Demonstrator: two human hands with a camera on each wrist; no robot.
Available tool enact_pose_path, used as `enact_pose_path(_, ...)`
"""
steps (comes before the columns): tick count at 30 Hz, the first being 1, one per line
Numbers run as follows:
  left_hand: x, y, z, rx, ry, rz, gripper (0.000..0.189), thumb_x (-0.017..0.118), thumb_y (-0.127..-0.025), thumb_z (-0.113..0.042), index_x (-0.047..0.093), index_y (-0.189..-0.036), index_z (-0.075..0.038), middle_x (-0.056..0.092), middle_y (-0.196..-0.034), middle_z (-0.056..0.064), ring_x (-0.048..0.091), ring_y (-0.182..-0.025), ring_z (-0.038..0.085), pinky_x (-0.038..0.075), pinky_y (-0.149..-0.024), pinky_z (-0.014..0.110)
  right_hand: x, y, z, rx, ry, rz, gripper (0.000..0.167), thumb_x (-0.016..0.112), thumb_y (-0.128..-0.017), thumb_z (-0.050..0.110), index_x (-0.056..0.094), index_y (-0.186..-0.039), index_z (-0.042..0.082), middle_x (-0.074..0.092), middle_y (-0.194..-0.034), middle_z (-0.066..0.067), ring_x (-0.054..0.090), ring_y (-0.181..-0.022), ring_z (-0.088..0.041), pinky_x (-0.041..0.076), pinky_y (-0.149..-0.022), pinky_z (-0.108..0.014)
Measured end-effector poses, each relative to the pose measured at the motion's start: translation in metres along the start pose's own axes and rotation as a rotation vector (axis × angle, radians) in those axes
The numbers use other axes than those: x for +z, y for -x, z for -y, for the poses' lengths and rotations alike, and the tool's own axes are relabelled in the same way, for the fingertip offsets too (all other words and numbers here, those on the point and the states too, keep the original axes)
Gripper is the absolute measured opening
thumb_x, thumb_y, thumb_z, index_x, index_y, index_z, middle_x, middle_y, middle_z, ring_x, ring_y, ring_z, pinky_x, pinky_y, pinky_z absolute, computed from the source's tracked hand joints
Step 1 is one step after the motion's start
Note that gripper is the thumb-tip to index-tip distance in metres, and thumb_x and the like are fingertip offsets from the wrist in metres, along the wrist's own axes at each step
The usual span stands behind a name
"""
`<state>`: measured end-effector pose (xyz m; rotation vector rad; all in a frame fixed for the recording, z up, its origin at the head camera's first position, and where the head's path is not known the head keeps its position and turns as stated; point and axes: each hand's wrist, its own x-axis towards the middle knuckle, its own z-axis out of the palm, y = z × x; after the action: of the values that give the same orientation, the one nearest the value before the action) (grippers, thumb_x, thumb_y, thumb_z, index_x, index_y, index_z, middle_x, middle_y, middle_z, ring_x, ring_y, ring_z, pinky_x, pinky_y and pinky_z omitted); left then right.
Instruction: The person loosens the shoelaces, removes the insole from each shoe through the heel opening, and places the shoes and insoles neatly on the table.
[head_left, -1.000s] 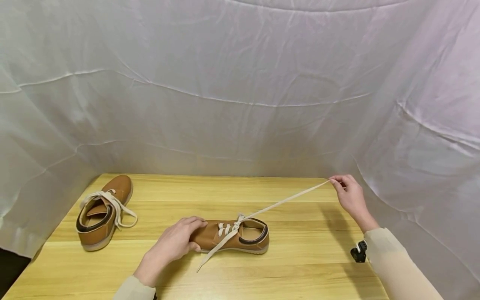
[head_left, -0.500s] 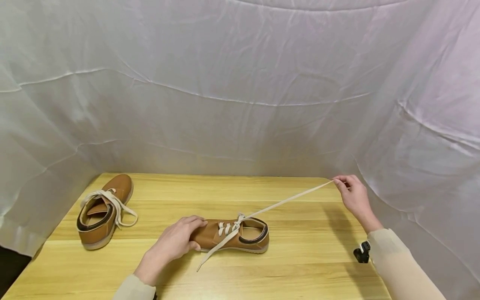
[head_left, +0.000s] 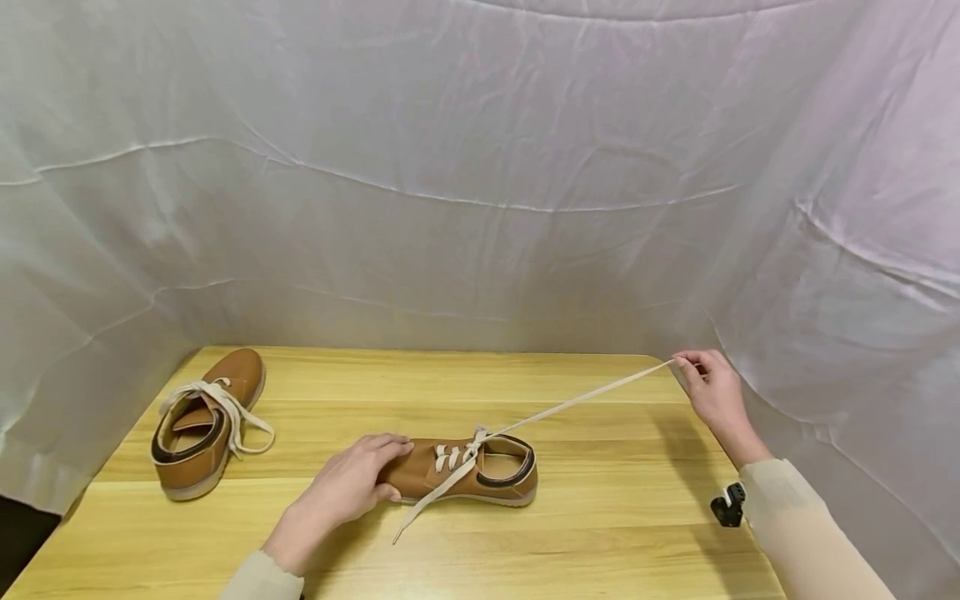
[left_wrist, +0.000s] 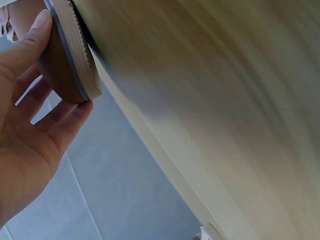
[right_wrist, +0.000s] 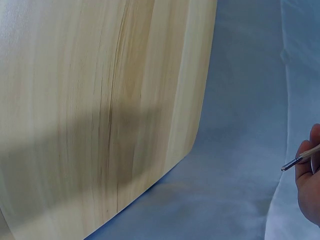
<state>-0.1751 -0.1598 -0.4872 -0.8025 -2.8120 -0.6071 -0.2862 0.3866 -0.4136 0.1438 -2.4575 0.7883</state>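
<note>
A brown leather shoe (head_left: 423, 467) lies on the table with its toe to the left and its heel to the right. My left hand (head_left: 348, 479) grips it by the toe, thumb on the near side and fingers around the far side. In the left wrist view, the fingers (left_wrist: 67, 117) wrap the toe above the pale ribbed sole (left_wrist: 82, 55). At the far right, my right hand (head_left: 712, 392) pinches one end of the cream shoelace (head_left: 577, 400), which runs taut from the shoe. The metal lace tip (right_wrist: 291, 164) pokes out of the fingers. The other lace end (head_left: 431, 497) hangs loose over the near side.
A second brown shoe (head_left: 191, 467) with a loose cream lace stands at the table's left. Pale grey cloth (head_left: 480, 208) hangs behind and to both sides. A small black device (head_left: 727, 504) sits at my right sleeve. The wooden table (head_left: 600, 542) ends just below the right hand.
My right hand has moved slightly to the right with the lace end, drawing more lace out. My left hand and both shoes stay nearly where they were.
</note>
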Motion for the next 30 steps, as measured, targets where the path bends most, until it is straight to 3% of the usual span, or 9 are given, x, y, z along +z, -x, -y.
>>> enact_pose_path(20,0.0007,0.0022,0.0016,0.018,-0.012,0.015,0.067,0.089,-0.081,-0.022,0.064,-0.141,-0.005,0.061,-0.145,0.014,0.061,-0.129,0.036,0.057,-0.100,0.055,-0.0050,0.0030,-0.0041,0.028,0.005,-0.009,0.028,0.059,-0.108,0.022,0.073,-0.111,-0.001,0.063,-0.105,-0.013,0.049,-0.088,-0.003,0.042,-0.071,-0.019)
enact_pose_path(30,-0.0002,0.0018,0.0017,0.023,-0.012,0.018,0.066,0.089,-0.081,-0.022,0.064,-0.140,-0.004,0.062,-0.144,0.013,0.061,-0.129,0.035,0.056,-0.101,0.053,-0.0071,0.0025,-0.0092,0.063,0.011,-0.026,0.030,0.057,-0.109,0.023,0.072,-0.113,-0.002,0.062,-0.109,-0.016,0.047,-0.088,0.001,0.042,-0.074,-0.023)
